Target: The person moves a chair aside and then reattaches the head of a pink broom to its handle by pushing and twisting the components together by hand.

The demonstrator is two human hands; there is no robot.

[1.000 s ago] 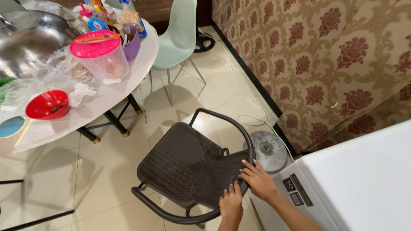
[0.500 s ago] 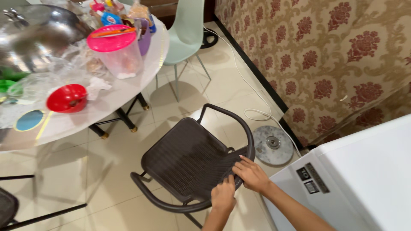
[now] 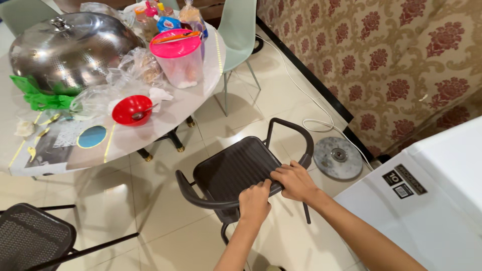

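Gripping the dark plastic armchair by its near edge, my left hand and right hand clamp fingers around it, mid-reposition beside the white appliance; steady footing needed.

A round white table fills the upper left, crowded with things: a large perforated steel dome cover sits over something green, a red bowl with a spoon in it lies near the table's edge, and a clear tub with a pink lid stands just behind crumpled plastic bags. A pale green chair is drawn up at the far side. By the patterned wall (red flowers on beige) a grey round disc rests on the tiled floor, a white cable running beside it. A white appliance stands at the right.
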